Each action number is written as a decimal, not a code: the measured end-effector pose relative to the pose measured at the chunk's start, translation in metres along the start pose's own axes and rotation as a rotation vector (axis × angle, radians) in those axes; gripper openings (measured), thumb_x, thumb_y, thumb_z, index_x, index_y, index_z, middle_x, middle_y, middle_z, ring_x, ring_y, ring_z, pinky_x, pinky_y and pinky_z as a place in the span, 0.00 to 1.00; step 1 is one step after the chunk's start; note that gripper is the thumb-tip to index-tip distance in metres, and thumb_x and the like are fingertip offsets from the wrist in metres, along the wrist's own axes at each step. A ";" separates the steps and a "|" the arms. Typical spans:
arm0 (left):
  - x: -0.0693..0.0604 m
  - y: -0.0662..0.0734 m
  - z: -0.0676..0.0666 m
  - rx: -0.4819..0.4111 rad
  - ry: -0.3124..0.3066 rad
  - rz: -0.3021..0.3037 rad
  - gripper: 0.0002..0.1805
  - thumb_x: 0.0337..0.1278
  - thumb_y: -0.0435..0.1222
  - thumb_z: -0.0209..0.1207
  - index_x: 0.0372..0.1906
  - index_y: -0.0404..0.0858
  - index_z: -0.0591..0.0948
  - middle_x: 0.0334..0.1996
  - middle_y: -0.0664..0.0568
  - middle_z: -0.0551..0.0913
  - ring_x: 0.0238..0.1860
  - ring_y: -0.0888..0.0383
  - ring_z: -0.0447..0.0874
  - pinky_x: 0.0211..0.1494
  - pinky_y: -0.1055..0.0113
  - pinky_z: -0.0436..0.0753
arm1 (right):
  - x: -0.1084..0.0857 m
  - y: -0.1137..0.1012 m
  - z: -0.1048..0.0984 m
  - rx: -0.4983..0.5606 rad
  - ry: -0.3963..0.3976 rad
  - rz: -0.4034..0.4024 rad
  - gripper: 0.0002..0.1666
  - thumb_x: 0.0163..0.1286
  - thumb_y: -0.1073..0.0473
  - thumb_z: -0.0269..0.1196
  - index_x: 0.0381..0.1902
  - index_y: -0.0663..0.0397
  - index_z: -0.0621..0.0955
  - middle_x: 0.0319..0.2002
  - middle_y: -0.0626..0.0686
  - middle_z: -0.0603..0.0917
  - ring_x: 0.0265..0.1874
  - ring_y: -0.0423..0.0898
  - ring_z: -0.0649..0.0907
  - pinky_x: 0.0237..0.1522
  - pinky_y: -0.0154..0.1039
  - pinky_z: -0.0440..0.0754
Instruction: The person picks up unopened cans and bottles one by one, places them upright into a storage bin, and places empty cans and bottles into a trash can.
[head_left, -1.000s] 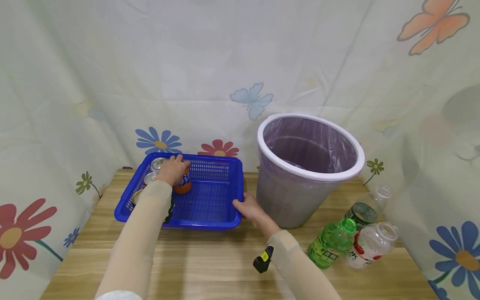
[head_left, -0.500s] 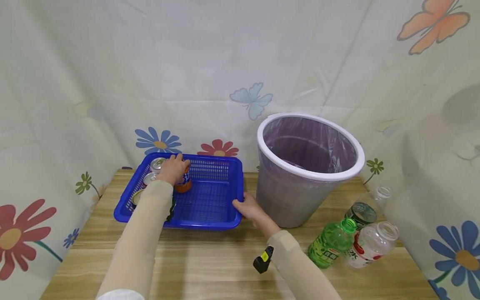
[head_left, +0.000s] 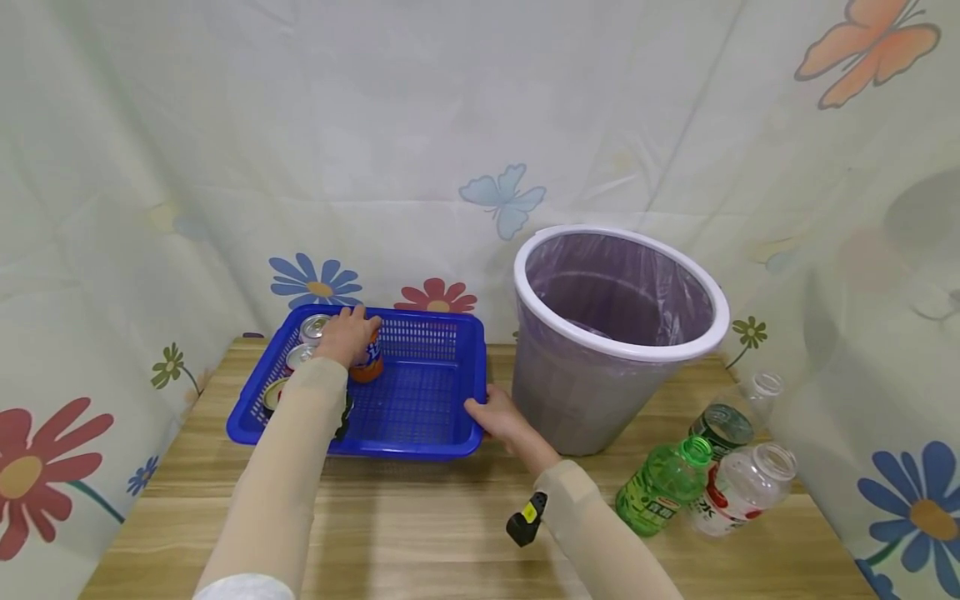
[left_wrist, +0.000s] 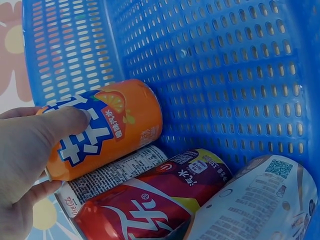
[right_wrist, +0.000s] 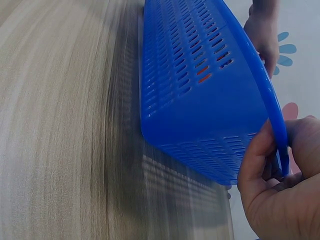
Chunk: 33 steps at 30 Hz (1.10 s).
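My left hand (head_left: 347,336) grips an orange soda can (left_wrist: 107,127) inside the blue plastic basket (head_left: 408,421). In the left wrist view its thumb lies across the can's label. Beside that can a red cola can (left_wrist: 150,200), a white-labelled can (left_wrist: 250,202) and a partly hidden silver can (left_wrist: 117,175) stand along the basket's left side. Around the basket's right rim, my right hand (right_wrist: 285,180) has its fingers and thumb curled, pinching the edge. In the head view the left forearm covers part of the basket's front left.
Right of the basket stands a grey bin (head_left: 577,400) with a white rim and a clear liner. Near the table's right edge are a green bottle (head_left: 663,487), a clear bottle with a red-and-white label (head_left: 738,492) and a dark-labelled clear bottle (head_left: 727,425). A patterned curtain surrounds the wooden table (head_left: 420,533).
Hardly anything differs. The left hand and the orange can shift very slightly toward the back of the basket; the right hand keeps its hold on the rim.
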<state>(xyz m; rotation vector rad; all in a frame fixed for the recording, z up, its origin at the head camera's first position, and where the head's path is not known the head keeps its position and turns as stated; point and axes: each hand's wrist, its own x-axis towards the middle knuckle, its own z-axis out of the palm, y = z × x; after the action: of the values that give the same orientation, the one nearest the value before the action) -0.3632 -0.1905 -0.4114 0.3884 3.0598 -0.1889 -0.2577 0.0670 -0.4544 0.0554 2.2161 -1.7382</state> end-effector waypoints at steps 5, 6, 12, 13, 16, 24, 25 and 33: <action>-0.001 0.001 -0.001 -0.001 -0.011 -0.004 0.36 0.47 0.39 0.66 0.64 0.41 0.67 0.61 0.33 0.64 0.59 0.35 0.63 0.62 0.43 0.66 | 0.000 -0.001 0.000 -0.010 -0.008 -0.007 0.21 0.66 0.61 0.50 0.53 0.70 0.67 0.45 0.70 0.79 0.38 0.61 0.83 0.32 0.47 0.84; -0.001 0.001 -0.001 -0.002 -0.010 -0.005 0.36 0.47 0.39 0.67 0.64 0.41 0.67 0.61 0.33 0.64 0.59 0.35 0.63 0.62 0.43 0.66 | 0.000 -0.001 0.000 -0.014 -0.010 -0.008 0.21 0.67 0.61 0.50 0.53 0.70 0.67 0.45 0.70 0.79 0.38 0.61 0.83 0.32 0.47 0.84; -0.001 0.001 0.000 0.006 -0.002 0.001 0.36 0.46 0.39 0.67 0.63 0.40 0.67 0.60 0.33 0.64 0.59 0.35 0.63 0.62 0.43 0.66 | 0.000 -0.001 -0.001 -0.017 -0.016 0.002 0.23 0.67 0.60 0.50 0.56 0.70 0.66 0.47 0.70 0.78 0.40 0.61 0.83 0.34 0.48 0.84; -0.001 0.001 0.000 0.007 -0.003 0.002 0.36 0.47 0.39 0.67 0.63 0.40 0.67 0.61 0.33 0.64 0.59 0.35 0.63 0.62 0.43 0.66 | 0.000 -0.002 -0.001 -0.018 -0.015 0.003 0.23 0.67 0.60 0.50 0.56 0.70 0.66 0.46 0.69 0.78 0.40 0.61 0.83 0.34 0.48 0.84; -0.002 0.001 0.000 0.015 -0.009 0.007 0.36 0.49 0.39 0.66 0.64 0.40 0.66 0.61 0.33 0.63 0.60 0.35 0.63 0.62 0.43 0.66 | -0.001 -0.001 0.000 -0.028 -0.005 -0.004 0.22 0.66 0.60 0.51 0.54 0.70 0.67 0.45 0.68 0.79 0.37 0.59 0.84 0.33 0.48 0.84; -0.008 0.002 -0.004 -0.020 -0.028 0.017 0.36 0.52 0.38 0.62 0.67 0.39 0.63 0.62 0.34 0.63 0.62 0.36 0.61 0.63 0.43 0.64 | -0.001 -0.002 -0.001 -0.021 0.004 -0.014 0.20 0.65 0.61 0.51 0.51 0.70 0.68 0.44 0.69 0.79 0.36 0.59 0.84 0.32 0.46 0.84; -0.009 0.002 -0.004 -0.024 -0.031 0.019 0.36 0.52 0.38 0.62 0.67 0.39 0.63 0.63 0.34 0.62 0.62 0.36 0.60 0.63 0.42 0.63 | -0.002 -0.002 -0.001 -0.017 0.001 -0.011 0.21 0.66 0.61 0.51 0.52 0.70 0.68 0.45 0.70 0.79 0.37 0.60 0.84 0.32 0.47 0.84; -0.010 0.001 -0.006 -0.067 -0.048 0.007 0.37 0.52 0.42 0.62 0.66 0.37 0.63 0.65 0.34 0.60 0.64 0.36 0.57 0.65 0.42 0.60 | 0.001 0.001 0.000 -0.033 0.017 0.010 0.22 0.64 0.59 0.52 0.52 0.68 0.69 0.45 0.70 0.79 0.38 0.61 0.83 0.32 0.48 0.84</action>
<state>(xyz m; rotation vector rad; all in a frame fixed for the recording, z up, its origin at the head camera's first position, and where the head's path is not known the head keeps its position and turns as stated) -0.3541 -0.1916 -0.4046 0.3850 3.0079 -0.0936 -0.2590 0.0671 -0.4553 0.0734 2.2518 -1.7018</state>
